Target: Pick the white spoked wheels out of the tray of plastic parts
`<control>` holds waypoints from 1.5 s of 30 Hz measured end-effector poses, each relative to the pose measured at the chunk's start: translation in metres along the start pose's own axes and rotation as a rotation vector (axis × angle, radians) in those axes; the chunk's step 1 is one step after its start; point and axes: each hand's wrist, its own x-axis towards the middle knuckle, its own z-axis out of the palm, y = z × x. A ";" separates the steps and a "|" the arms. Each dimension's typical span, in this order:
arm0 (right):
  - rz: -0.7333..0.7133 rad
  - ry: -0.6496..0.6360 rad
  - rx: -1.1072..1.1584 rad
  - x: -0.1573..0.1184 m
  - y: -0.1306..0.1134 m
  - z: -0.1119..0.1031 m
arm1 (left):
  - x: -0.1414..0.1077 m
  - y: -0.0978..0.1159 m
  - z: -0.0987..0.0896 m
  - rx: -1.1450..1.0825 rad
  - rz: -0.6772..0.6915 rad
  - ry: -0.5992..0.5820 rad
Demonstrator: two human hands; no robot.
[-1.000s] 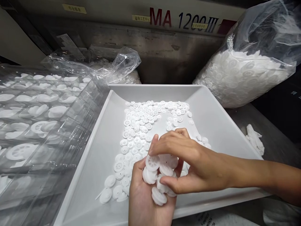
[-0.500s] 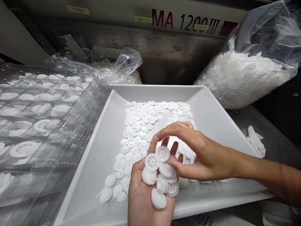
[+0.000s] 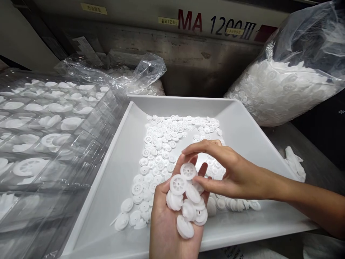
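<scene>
Okay, panel (image 3: 207,22) at 1 o'clock reads "MA 1200III". Your left hand (image 3: 167,223) cups white gears (image 3: 193,193) near 6 o'clock; right hand (image 3: 235,176), thumb and fingers apart, has uncovered the top ones.

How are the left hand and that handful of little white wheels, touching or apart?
Touching: the head view shows the little white wheels heaped right on the left hand's upturned palm.

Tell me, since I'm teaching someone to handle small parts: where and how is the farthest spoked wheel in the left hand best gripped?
Probably by the outer rim of the farthest wheel, from above and the right: its spoked face is turned up, its far edge exposed, while a neighbouring wheel crowds its near side. The right hand arches there, thumb beside it.
</scene>
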 end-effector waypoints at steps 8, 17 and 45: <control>0.033 0.060 -0.056 0.001 0.002 0.000 | -0.001 0.001 -0.001 -0.015 -0.018 -0.035; 0.056 0.011 0.006 -0.001 -0.001 -0.001 | -0.003 0.002 -0.002 0.009 -0.047 -0.042; 0.036 -0.032 0.143 -0.002 0.000 0.000 | -0.007 0.004 0.000 -0.020 -0.072 -0.026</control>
